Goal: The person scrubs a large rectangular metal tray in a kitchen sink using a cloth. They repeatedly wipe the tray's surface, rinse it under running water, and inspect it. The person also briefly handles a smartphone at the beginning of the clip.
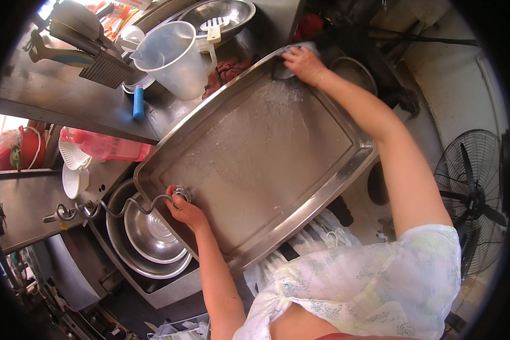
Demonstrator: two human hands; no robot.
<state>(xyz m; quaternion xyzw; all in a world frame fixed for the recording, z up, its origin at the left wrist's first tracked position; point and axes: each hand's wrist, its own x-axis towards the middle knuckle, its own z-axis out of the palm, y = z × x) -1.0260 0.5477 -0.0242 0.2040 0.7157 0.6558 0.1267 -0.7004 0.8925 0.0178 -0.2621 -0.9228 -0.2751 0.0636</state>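
Note:
A large rectangular stainless-steel tray lies slanted before me, its inner face wet and streaked. My left hand is at the tray's left end, closed around a small metal spray head. From it a grey coiled hose runs leftward to a pipe fitting. At the far right corner my right hand presses a greyish cloth or pad against the tray. Suds and water streak the metal below that hand. The cloth is partly hidden under my fingers, so its material is unclear.
Metal bowls sit in a sink under the tray's left end. Behind stand a plastic measuring jug, a steel bowl, a blue-handled utensil and upright utensils. A pink-liquid bottle is left; a floor fan stands right.

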